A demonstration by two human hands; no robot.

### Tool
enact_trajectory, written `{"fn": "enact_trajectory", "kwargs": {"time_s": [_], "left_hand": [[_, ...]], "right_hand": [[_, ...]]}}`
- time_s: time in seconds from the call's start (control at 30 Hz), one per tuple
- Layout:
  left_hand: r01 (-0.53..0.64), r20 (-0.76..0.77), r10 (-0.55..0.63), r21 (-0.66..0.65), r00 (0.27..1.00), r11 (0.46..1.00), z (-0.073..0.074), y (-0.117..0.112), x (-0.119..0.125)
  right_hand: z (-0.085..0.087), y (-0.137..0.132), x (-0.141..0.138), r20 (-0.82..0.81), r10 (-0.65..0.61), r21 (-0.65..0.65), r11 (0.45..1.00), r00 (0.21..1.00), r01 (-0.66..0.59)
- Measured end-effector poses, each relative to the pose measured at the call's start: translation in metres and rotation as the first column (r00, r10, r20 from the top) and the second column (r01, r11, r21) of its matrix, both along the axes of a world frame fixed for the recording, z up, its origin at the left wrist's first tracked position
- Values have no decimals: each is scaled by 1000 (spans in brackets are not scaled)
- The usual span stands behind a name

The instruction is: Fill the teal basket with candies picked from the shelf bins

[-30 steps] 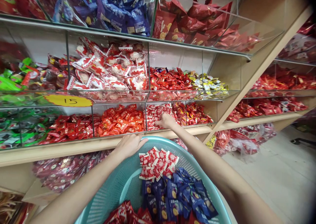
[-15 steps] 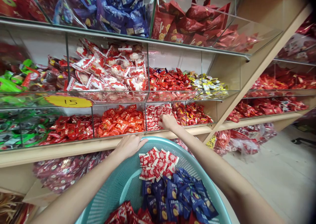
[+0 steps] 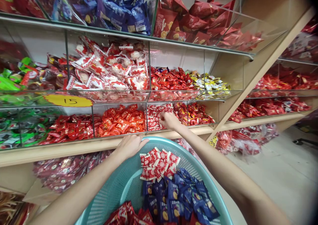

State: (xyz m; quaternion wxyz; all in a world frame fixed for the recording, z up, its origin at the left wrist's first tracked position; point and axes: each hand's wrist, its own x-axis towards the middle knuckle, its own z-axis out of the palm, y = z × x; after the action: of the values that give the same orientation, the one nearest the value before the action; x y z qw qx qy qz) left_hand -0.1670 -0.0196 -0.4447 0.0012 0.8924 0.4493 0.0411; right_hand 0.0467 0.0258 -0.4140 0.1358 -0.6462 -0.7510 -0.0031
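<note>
My left hand (image 3: 130, 145) is closed over the far rim of a teal plastic basket (image 3: 116, 188), with the thumb on the inside. Inside the basket lie small red-and-white wrapped candies (image 3: 160, 163), blue packets (image 3: 176, 195) and red packets (image 3: 124, 215) nearest me. Beyond the rim, my right hand (image 3: 170, 120) reaches into a shelf compartment of red-and-white wrapped candies (image 3: 154, 117). Its fingers are curled down among those candies, and whatever they hold is hidden.
Clear dividers and front panels edge the shelf compartments. Orange-red candies (image 3: 120, 120) lie left of my right hand, red-and-gold ones (image 3: 198, 114) right. A yellow "15" tag (image 3: 68, 100) hangs on the left. A slanting wooden upright (image 3: 248, 86) stands right; bagged goods (image 3: 62, 173) sit below.
The view has shifted very slightly. My right hand stays in the same compartment with its fingers curled, and my left hand keeps its grip on the basket rim.
</note>
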Motion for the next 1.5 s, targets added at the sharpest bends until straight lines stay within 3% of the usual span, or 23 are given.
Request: {"fn": "enact_trajectory", "kwargs": {"time_s": [0.07, 0.1, 0.17, 0.23, 0.3, 0.5, 0.67, 0.87, 1.5], "left_hand": [[0, 3, 0, -3, 1000, 1000, 0, 0, 0], [-1, 4, 2, -5, 1000, 1000, -1, 1, 0], [-5, 5, 5, -2, 1000, 1000, -2, 1, 0], [-5, -2, 5, 7, 1000, 1000, -3, 2, 0], [-5, -10, 5, 17, 1000, 1000, -5, 2, -1], [10, -8, -9, 17, 1000, 1000, -4, 2, 0], [17, 18, -18, 11, 1000, 1000, -3, 2, 0], [18, 41, -18, -5, 999, 1000, -5, 2, 0], [-18, 43, 20, -41, 999, 999, -1, -1, 1]], "right_hand": [[6, -10, -2, -229, 86, 55, 996, 970, -75], [8, -17, -4, -375, 137, 66, 990, 917, -121], [7, -33, -12, -647, 208, 49, 972, 733, -232], [0, -48, -20, -795, 209, 2, 940, 570, -342], [-12, -60, -28, -830, 197, -37, 914, 522, -404], [-41, -74, -39, -749, 261, -2, 918, 608, -396], [-47, -81, -42, -596, 298, 35, 937, 746, -347], [-51, -86, -46, -453, 234, 10, 966, 860, -257], [-47, -92, -50, -124, 176, -26, 983, 977, -180]]}}
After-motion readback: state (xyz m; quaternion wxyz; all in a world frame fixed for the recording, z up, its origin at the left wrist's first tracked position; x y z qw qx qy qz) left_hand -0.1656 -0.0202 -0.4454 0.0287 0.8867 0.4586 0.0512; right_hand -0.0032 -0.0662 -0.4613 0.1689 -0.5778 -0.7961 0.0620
